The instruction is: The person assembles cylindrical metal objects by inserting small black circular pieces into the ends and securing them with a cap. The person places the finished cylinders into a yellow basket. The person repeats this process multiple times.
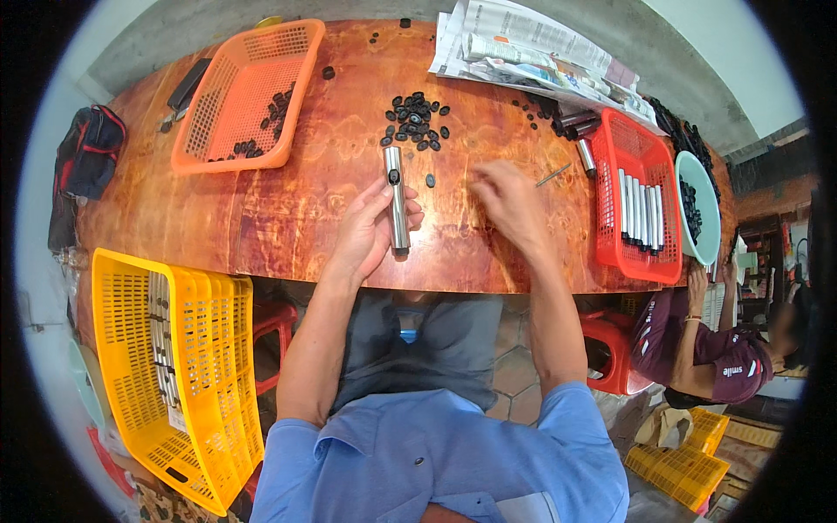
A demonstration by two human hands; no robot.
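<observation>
My left hand (370, 225) is closed round a shiny metal tube (399, 209), held upright over the table near its front edge. A black oval piece (393, 176) sits on the tube's upper part, beside my thumb. To the right, my right hand (510, 205) hovers over the table with curled fingers smeared by motion; whether it holds anything is unclear. A thin metal rod (554, 174) shows just beyond that hand. Between the hands lies one loose black oval piece (430, 181). Farther back is a pile of similar black pieces (415, 118).
An orange basket (301, 113) with black pieces stands back left. At right are a red basket (609, 209) of metal tubes and a pale green bowl (708, 196). Newspapers (558, 35) lie at the back. A yellow crate (222, 349) is front left; another person (697, 349) sits at right.
</observation>
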